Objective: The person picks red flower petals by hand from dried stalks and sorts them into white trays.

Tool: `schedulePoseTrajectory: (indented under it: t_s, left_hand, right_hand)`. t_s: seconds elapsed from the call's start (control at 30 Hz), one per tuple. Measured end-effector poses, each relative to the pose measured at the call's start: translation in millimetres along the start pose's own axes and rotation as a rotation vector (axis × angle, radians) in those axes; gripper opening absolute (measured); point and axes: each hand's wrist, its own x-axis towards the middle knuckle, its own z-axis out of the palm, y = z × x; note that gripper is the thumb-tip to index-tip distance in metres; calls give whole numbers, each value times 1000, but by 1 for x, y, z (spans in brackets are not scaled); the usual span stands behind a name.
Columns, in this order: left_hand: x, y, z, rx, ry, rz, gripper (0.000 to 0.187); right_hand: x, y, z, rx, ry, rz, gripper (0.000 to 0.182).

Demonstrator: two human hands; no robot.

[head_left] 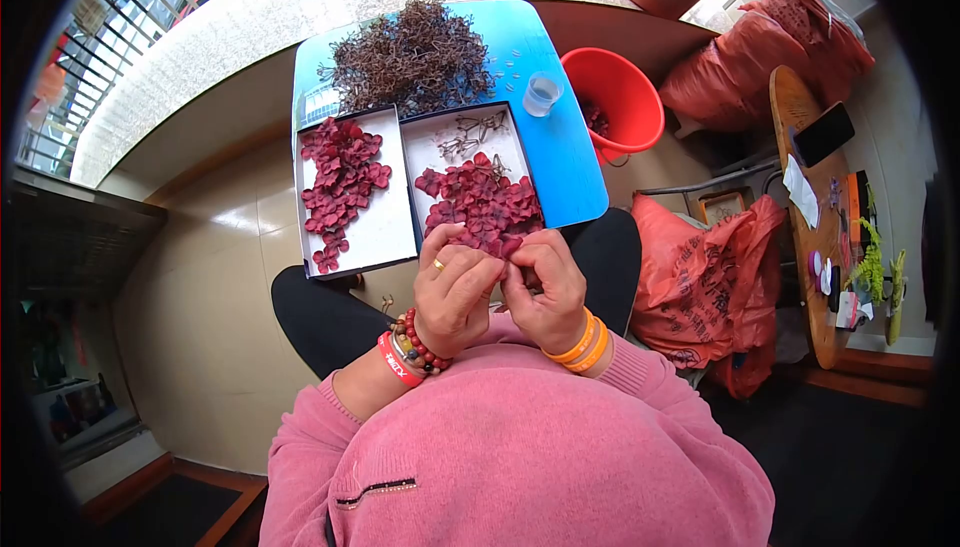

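Observation:
My left hand [455,287] and my right hand [548,290] meet at the near edge of a shallow box, fingers pinched together. Between their fingertips is a dark red artificial flower [510,246], partly covered by the fingers. Just beyond lies a heap of similar red flowers [485,197] in the right-hand box [425,152], with a few brown stems [478,132] at its far end. More red flowers [340,187] lie in the white box [393,217] on the left. A large tangle of thin brown stems [410,55] sits behind both boxes.
The boxes rest on a small blue table [572,182]. A clear cup [542,94] and small clear bits stand near its right side. Beside it are a red bucket [640,112] and red sacks [690,297]. A wooden table [800,217] with a phone [823,135] is at right.

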Motion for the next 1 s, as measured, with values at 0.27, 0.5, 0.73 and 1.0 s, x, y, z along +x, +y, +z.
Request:
schedulePoseTrajectory:
  t_s: [0.27, 0.5, 0.73, 1.0]
  left_hand:
    - [-1, 10, -5, -15, 11, 162, 26]
    - [-2, 13, -6, -16, 14, 96, 34]
    - [-6, 12, -6, 126, 37, 68, 34]
    - [-3, 16, -6, 155, 30, 22, 39]
  right_hand:
    - [-1, -4, -7, 181, 34, -57, 17]
    - [-3, -2, -4, 339, 20, 100, 14]
    - [-5, -2, 0, 923, -32, 524, 12]
    - [-7, 3, 2, 750, -40, 424, 10]
